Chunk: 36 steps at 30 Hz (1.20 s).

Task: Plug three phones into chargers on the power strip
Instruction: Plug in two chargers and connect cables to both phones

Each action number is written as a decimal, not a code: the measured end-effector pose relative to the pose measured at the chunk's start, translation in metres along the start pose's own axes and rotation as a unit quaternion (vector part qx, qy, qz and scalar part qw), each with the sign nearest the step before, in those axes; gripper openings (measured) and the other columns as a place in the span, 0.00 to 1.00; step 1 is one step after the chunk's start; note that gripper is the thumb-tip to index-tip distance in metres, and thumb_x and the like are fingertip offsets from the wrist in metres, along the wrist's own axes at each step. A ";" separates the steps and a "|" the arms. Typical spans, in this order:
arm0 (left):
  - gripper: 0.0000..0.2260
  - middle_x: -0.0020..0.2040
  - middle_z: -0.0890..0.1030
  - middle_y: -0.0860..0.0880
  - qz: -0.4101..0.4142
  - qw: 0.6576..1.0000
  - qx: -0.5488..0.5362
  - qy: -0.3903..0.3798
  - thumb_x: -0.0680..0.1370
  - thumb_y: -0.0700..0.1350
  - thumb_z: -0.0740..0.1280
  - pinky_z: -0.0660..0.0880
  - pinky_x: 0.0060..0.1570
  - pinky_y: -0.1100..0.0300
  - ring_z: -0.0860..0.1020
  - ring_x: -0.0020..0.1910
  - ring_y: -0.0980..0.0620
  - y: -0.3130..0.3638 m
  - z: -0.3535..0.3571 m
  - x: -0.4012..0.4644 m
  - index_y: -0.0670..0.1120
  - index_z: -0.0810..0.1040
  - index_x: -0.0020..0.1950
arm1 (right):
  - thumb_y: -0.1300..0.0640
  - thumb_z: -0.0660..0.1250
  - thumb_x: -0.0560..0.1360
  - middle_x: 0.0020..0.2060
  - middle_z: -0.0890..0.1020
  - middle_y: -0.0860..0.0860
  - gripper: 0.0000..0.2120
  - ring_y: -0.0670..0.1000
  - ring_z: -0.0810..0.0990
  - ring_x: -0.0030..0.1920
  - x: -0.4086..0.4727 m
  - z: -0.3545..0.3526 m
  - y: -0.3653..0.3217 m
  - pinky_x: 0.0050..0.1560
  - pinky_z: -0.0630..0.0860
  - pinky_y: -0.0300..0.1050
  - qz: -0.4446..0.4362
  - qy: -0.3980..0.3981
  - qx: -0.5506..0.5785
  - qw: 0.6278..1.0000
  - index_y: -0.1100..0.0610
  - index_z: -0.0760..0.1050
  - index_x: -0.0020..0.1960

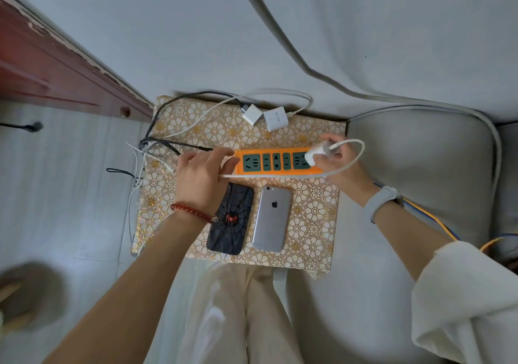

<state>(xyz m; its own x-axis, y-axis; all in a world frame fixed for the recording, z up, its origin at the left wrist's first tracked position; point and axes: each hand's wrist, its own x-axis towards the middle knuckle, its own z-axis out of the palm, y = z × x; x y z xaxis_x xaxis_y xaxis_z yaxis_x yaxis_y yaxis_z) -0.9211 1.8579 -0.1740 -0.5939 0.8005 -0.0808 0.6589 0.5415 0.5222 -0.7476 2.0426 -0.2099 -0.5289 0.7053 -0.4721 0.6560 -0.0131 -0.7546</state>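
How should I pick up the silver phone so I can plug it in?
Grip the silver phone across its two long edges, coming from above at its near end. It lies flat, back up, and the black spider phone sits close on one side, so a narrow pinch probably fits best. Its far end lies towards the orange power strip and a white cable.

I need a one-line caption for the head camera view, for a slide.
Left hand steadies the orange power strip while the right hand holds a white charger at its end socket.
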 end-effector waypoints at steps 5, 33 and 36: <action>0.21 0.29 0.69 0.52 0.012 0.999 -0.037 0.012 0.70 0.59 0.67 0.66 0.25 0.63 0.67 0.25 0.53 -0.005 -0.006 -0.005 0.39 0.76 0.41 | 0.64 0.71 0.68 0.54 0.74 0.51 0.25 0.55 0.77 0.53 -0.001 -0.001 0.003 0.51 0.78 0.49 -0.029 -0.039 -0.031 0.998 0.56 0.68 0.63; 0.27 0.25 0.73 0.50 0.167 0.975 0.111 -0.099 0.76 0.62 0.49 0.70 0.28 0.60 0.72 0.26 0.50 -0.048 0.021 -0.051 0.45 0.71 0.27 | 0.61 0.68 0.72 0.56 0.80 0.57 0.21 0.56 0.78 0.54 0.012 -0.005 -0.012 0.53 0.73 0.46 -0.184 -0.196 -0.285 0.920 0.58 0.71 0.64; 0.24 0.24 0.73 0.49 0.143 0.978 0.110 -0.106 0.73 0.61 0.56 0.69 0.27 0.60 0.72 0.25 0.49 -0.043 0.022 -0.048 0.45 0.71 0.27 | 0.58 0.68 0.72 0.54 0.82 0.56 0.20 0.56 0.80 0.51 0.020 -0.003 -0.014 0.49 0.74 0.45 -0.177 -0.205 -0.317 0.909 0.55 0.71 0.64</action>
<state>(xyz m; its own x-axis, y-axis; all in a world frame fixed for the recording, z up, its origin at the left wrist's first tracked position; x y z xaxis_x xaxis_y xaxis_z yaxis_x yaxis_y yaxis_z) -0.9111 1.8021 -0.2108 -0.2778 0.9497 -0.1448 0.8813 0.3119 0.3549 -0.7662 2.0588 -0.2075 -0.8381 0.2612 -0.4790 0.5156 0.6664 -0.5386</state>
